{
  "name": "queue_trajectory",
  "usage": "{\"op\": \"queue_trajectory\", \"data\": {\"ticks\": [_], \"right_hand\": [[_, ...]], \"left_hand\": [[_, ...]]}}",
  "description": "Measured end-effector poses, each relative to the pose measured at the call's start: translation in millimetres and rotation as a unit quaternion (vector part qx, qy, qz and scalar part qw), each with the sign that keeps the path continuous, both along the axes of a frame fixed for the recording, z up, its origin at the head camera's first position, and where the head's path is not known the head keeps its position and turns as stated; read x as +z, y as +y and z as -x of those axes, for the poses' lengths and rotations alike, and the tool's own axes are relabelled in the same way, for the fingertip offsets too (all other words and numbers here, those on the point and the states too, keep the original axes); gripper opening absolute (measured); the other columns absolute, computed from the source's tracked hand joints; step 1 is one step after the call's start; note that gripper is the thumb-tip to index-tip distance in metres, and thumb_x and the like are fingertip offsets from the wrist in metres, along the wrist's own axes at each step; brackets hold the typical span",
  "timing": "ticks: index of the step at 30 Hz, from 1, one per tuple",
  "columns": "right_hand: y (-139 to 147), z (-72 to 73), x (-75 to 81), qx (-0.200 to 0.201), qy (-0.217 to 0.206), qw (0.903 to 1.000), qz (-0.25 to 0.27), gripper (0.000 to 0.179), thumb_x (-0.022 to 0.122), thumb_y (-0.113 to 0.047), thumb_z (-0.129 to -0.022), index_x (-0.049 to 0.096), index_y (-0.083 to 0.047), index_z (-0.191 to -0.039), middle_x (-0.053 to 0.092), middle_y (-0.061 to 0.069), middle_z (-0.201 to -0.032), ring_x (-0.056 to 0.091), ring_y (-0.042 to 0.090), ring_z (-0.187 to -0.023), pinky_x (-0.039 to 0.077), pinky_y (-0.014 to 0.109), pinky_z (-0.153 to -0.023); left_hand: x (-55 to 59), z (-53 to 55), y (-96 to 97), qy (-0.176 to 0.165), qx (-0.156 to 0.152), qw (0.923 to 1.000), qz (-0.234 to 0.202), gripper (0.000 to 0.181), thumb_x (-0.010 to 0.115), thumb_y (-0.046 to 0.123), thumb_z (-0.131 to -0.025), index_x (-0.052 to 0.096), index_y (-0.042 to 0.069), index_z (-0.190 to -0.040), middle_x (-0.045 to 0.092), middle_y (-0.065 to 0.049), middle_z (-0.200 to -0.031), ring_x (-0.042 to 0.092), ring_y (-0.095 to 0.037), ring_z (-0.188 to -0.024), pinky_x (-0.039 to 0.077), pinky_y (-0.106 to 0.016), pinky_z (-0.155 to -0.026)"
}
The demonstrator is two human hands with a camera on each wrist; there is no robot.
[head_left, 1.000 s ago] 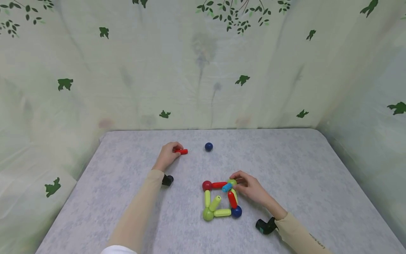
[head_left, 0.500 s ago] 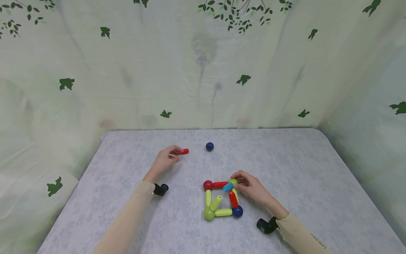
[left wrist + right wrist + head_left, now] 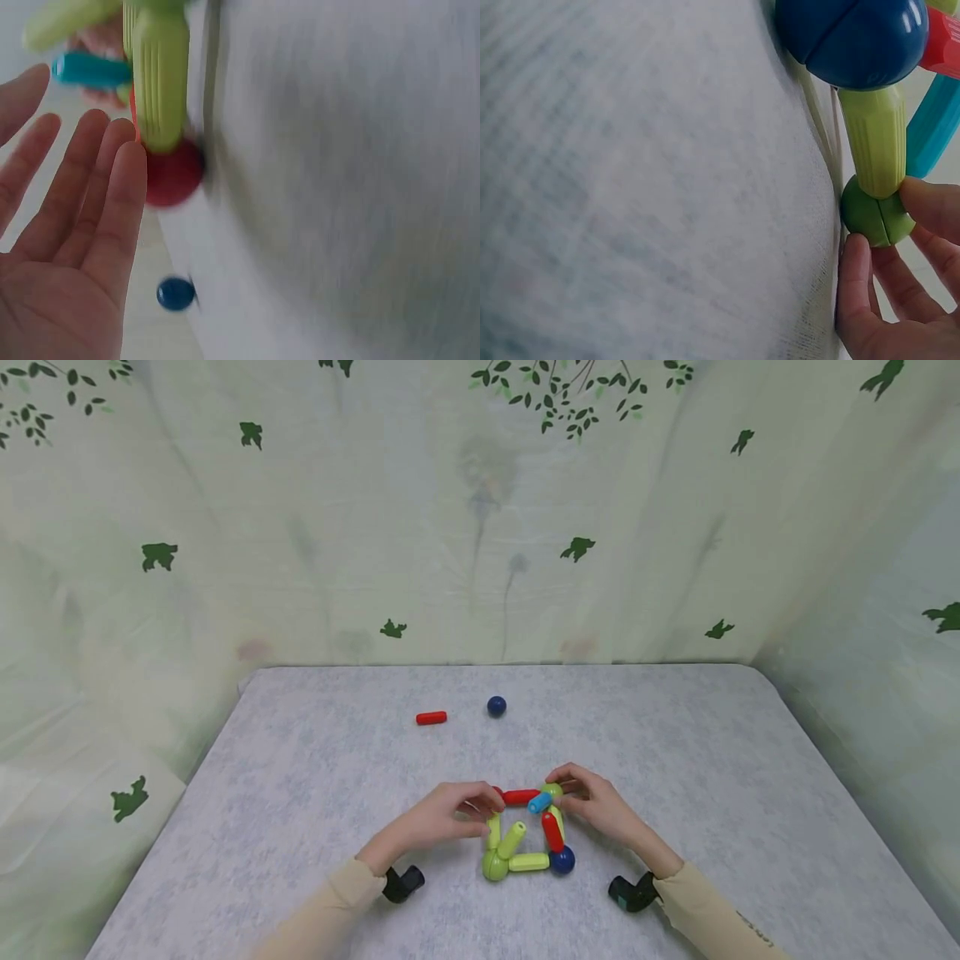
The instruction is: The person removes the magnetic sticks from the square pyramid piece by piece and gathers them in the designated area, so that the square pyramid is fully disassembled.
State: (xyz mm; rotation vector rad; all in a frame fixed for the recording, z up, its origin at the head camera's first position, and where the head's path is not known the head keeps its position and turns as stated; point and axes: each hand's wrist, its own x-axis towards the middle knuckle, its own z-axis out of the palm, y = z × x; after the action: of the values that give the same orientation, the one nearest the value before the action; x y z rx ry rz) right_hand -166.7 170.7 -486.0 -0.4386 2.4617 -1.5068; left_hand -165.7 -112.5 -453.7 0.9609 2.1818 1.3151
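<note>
A square frame of ball joints and short rods lies on the table. With thumb and fingers, my right hand (image 3: 596,806) holds the green ball (image 3: 875,217) at its far right corner. A light-blue rod (image 3: 539,802) sticks up from that ball. My left hand (image 3: 450,814), fingers loosely spread and holding nothing, is at the far left corner beside the red ball (image 3: 176,176). A yellow-green rod (image 3: 161,82) runs from there to the near green ball (image 3: 495,866), which bears another raised rod (image 3: 512,841). The dark blue ball (image 3: 562,860) carries a tilted red rod (image 3: 552,832).
Toward the back of the grey table (image 3: 675,727) lie a loose red rod (image 3: 431,718) and a dark blue ball (image 3: 497,707). A curtain (image 3: 420,527) with leaf prints rises behind the table. Black wrist cameras (image 3: 403,883) sit on both wrists.
My left hand has let go of the loose red rod at the back and come toward me and right, to the frame's red ball. My right hand stays on the green ball.
</note>
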Motion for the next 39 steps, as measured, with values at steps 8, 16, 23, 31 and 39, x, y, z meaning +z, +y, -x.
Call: {"op": "queue_trajectory", "data": {"ticks": [8,16,23,31,39], "right_hand": [[-1,-3.4,5.9,0.003,-0.002,1.0000,0.007,0.020,0.062,-0.007,-0.092,0.060,-0.009,-0.112,0.060,0.006,-0.113,0.058,0.028,-0.105,0.047,0.046,-0.090],[0,-2.5,1.3,0.007,0.007,0.9999,0.014,0.022,0.063,-0.009,-0.092,0.060,-0.008,-0.113,0.060,0.008,-0.114,0.058,0.029,-0.105,0.047,0.045,-0.090],[0,-2.2,1.6,0.009,0.012,0.9999,0.006,0.021,0.062,-0.009,-0.092,0.060,-0.009,-0.113,0.061,0.006,-0.113,0.059,0.027,-0.103,0.048,0.044,-0.089],[-2,-2.4,1.6,0.000,0.003,1.0000,0.000,0.021,0.062,-0.007,-0.091,0.061,-0.011,-0.112,0.061,0.003,-0.112,0.058,0.025,-0.103,0.048,0.043,-0.089],[-1,-2.0,1.4,0.003,0.001,1.0000,-0.002,0.022,0.062,-0.007,-0.091,0.061,-0.010,-0.113,0.060,0.004,-0.113,0.058,0.025,-0.104,0.048,0.042,-0.089]], "left_hand": [[-2.3,-21.4,20.9,0.001,0.002,0.9990,0.044,0.034,0.073,0.012,-0.086,0.057,0.016,-0.115,0.060,0.009,-0.108,0.058,-0.008,-0.094,0.049,-0.026,-0.083],[-2.4,-28.2,24.0,0.049,-0.011,0.9966,0.065,0.029,0.069,0.011,-0.088,0.055,0.016,-0.114,0.061,0.009,-0.104,0.057,-0.002,-0.090,0.048,-0.022,-0.081],[-4.7,-27.8,23.9,0.066,0.013,0.9975,0.022,0.025,0.063,0.003,-0.091,0.056,0.017,-0.110,0.060,0.006,-0.108,0.056,-0.006,-0.085,0.050,-0.023,-0.078],[-5.1,-22.0,14.8,0.082,0.041,0.9958,0.002,0.028,0.064,0.004,-0.090,0.060,0.020,-0.112,0.060,0.011,-0.106,0.056,-0.008,-0.093,0.050,-0.026,-0.081],[-6.9,-2.4,-9.3,0.157,0.132,0.9788,0.002,0.027,0.067,0.000,-0.087,0.064,0.012,-0.111,0.060,0.006,-0.103,0.057,-0.011,-0.089,0.051,-0.029,-0.076]]}}
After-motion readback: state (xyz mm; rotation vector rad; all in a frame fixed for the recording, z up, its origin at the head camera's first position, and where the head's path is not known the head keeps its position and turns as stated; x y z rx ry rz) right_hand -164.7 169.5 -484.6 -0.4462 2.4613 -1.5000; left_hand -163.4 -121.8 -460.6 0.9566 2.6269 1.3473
